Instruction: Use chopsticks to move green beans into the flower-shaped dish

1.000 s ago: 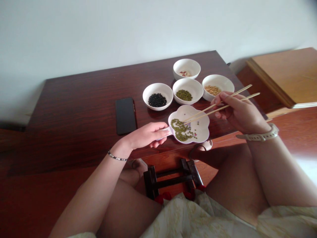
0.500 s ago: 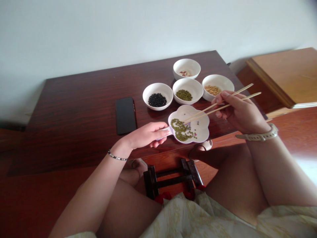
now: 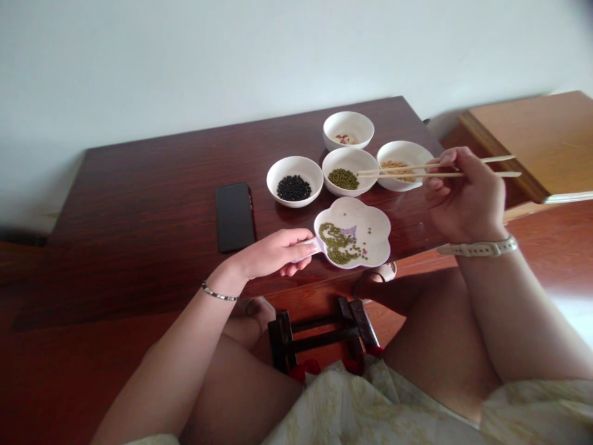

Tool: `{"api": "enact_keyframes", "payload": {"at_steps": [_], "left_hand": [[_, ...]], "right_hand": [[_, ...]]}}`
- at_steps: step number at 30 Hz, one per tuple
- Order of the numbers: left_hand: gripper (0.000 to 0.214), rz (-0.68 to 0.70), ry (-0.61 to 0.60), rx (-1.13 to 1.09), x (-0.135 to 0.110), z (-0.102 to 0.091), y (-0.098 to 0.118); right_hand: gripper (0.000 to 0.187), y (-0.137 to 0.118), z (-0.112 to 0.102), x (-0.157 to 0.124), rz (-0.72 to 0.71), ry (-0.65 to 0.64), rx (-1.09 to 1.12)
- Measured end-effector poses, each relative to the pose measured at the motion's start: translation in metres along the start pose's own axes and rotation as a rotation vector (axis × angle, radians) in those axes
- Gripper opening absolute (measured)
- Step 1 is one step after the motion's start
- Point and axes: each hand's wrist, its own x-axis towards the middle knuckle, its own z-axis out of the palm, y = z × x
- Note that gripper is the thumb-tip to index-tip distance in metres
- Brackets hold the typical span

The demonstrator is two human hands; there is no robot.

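The left hand (image 3: 290, 250) pinches the handle of a white flower-shaped dish (image 3: 377, 225), thumb on top and fingers curled beneath; the dish spreads out just right of those fingers, with loose mung beans (image 3: 336, 244) on the side nearest them. The right hand (image 3: 466, 191) grips a pair of wooden chopsticks (image 3: 417, 175) between thumb and fingers. Their tips reach left of the fingers, over the bowl of mung beans (image 3: 347, 158); whether they hold a bean is too small to tell. The bowl of soybeans (image 3: 410, 151) lies just left of the right fingers, partly behind the chopsticks. The bowl of black beans (image 3: 296, 165) stands beyond the left fingertips, and a smartphone (image 3: 235, 216) lies up and left of the left fingers.
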Motion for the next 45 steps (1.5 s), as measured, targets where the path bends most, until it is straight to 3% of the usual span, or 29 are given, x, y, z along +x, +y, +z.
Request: {"api": "enact_keyframes", "payload": {"at_steps": [4,12,20,45], "left_hand": [[0.052,0.000,-0.005,-0.002,0.000,0.000,0.001],[0.054,-0.029,0.014,-0.001,0.000,0.001,0.003],[0.051,-0.017,0.020,-0.002,-0.001,0.002,0.003],[0.049,-0.012,0.001,-0.026,-0.001,0.001,0.002]], "right_hand": [[0.025,-0.003,0.003,-0.002,-0.036,0.060,0.000],[0.036,-0.015,0.016,-0.027,0.160,-0.152,-0.234],[0.040,-0.010,0.019,-0.035,0.258,-0.248,-0.320],[0.047,-0.013,0.028,-0.041,0.236,-0.262,-0.333]]}}
